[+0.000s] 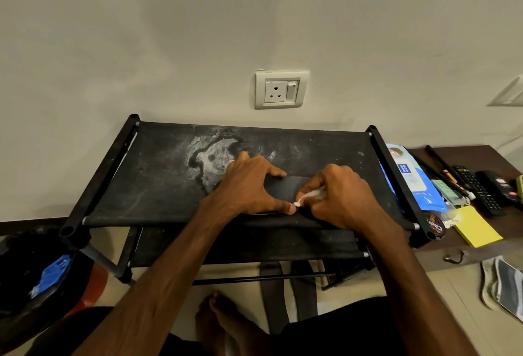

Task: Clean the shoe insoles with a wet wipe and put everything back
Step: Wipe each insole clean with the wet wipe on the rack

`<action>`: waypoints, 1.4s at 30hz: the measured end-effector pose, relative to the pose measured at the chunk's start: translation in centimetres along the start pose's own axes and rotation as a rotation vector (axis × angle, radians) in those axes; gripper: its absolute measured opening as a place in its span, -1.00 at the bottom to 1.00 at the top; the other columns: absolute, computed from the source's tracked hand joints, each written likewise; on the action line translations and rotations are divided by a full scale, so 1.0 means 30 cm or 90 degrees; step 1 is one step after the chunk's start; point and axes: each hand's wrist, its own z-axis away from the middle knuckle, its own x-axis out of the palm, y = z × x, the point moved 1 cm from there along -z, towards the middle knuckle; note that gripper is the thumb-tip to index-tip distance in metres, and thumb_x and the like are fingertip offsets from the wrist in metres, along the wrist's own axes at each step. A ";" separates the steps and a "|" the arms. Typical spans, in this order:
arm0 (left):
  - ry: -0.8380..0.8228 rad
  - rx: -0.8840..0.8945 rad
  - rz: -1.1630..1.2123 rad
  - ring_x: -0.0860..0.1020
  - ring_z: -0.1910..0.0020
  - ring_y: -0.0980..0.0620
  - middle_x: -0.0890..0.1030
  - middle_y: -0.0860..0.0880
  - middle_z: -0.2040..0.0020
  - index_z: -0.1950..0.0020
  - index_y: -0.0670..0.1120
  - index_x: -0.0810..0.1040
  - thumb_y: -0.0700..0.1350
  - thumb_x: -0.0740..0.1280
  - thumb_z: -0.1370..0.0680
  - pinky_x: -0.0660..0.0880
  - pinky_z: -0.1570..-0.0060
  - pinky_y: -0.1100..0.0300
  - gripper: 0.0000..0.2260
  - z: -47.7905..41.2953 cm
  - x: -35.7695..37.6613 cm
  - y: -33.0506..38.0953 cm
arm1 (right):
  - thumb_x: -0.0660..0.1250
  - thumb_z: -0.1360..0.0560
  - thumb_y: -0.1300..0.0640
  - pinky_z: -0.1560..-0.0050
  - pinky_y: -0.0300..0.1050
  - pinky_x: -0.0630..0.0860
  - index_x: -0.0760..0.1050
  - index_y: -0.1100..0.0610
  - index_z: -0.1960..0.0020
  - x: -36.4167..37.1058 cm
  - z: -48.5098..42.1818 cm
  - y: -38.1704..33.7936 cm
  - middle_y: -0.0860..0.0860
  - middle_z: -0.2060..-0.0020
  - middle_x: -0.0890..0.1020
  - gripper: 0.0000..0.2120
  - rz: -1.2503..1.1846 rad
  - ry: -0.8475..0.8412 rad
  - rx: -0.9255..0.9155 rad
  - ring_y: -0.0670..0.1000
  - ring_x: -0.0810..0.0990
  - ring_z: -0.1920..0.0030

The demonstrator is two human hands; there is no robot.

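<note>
A dark insole (pixel 283 188) lies flat on the top shelf of a black fabric shoe rack (pixel 158 183). My left hand (pixel 249 186) presses on it, thumb and forefinger spread along its edges. My right hand (pixel 336 197) is closed on a crumpled white wet wipe (pixel 307 198) and holds it against the insole's near right part. The blue wet wipe pack (pixel 410 177) lies just right of the rack. Two more dark insoles (pixel 271 293) lie on the floor under the rack. Most of the insole on the rack is hidden by my hands.
A white stain marks the rack's top cloth. On a brown ledge (pixel 498 155) to the right lie a yellow notepad (pixel 478 228), remote controls (pixel 475 188), pens and a round tin (pixel 435 225). A shoe (pixel 501 285) sits at the far right, a dark bag (pixel 31 276) at left.
</note>
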 end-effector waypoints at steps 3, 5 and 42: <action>-0.014 0.011 -0.009 0.31 -0.27 -0.02 0.50 0.14 -0.28 -0.39 0.21 0.52 0.49 0.47 -0.20 0.33 -0.32 -0.05 -0.20 -0.006 0.006 -0.008 | 0.52 -0.41 0.02 0.02 -0.02 0.65 0.74 -0.19 0.11 0.028 -0.042 -0.020 -0.09 0.16 0.73 -0.88 -0.041 0.087 0.031 -0.01 0.68 0.10; -0.014 0.023 -0.019 0.34 -0.24 -0.02 0.53 0.16 -0.25 -0.37 0.24 0.53 0.58 0.36 -0.14 0.35 -0.29 -0.06 -0.15 -0.013 0.009 -0.012 | 0.51 -0.42 0.02 0.02 -0.02 0.64 0.75 -0.16 0.07 0.040 -0.070 -0.036 -0.05 0.12 0.74 -0.88 -0.063 0.133 0.049 0.04 0.68 0.07; 0.005 0.028 -0.033 0.29 -0.23 0.02 0.49 0.13 -0.27 -0.40 0.23 0.49 0.47 0.46 -0.25 0.32 -0.26 0.02 -0.24 0.002 -0.009 -0.006 | 0.54 -0.45 -0.03 0.03 -0.08 0.63 0.75 -0.14 0.05 0.055 -0.092 0.071 -0.16 0.13 0.72 -0.91 -0.185 0.261 0.033 -0.11 0.67 0.10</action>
